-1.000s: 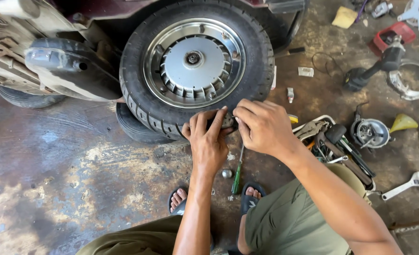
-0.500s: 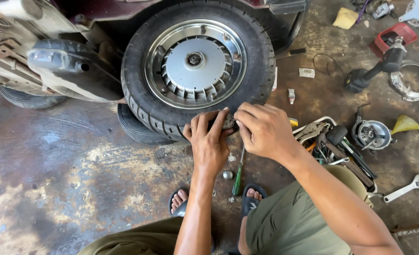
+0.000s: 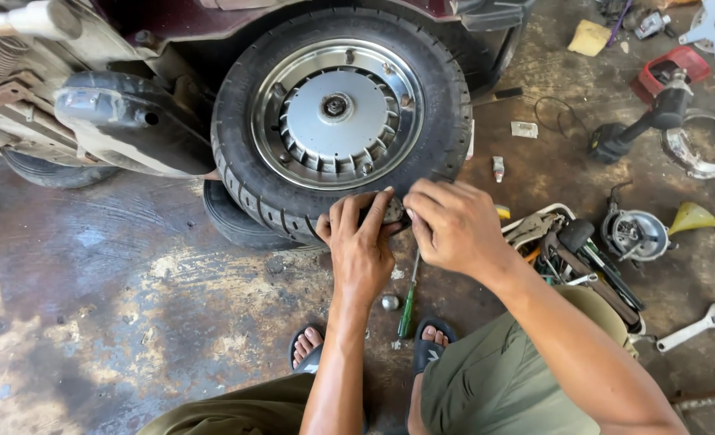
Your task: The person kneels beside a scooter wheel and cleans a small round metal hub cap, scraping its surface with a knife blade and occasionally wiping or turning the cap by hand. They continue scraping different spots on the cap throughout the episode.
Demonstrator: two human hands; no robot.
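Observation:
A scooter wheel with a black tyre and a silver finned hub stands upright in front of me. My left hand presses flat against the tyre's lower edge, fingers spread. My right hand is beside it, fingers curled onto a small dark part at the tyre's bottom; the part is mostly hidden between the hands. A green-handled screwdriver lies on the floor just below them, next to a small round metal piece.
A second tyre lies under the wheel. A tray of tools sits at my right knee, a wrench further right. A yellow funnel, a round engine part and a chrome ring lie beyond. My sandalled feet are below.
Both hands stay at the tyre's bottom edge with only small finger shifts. The view has moved slightly.

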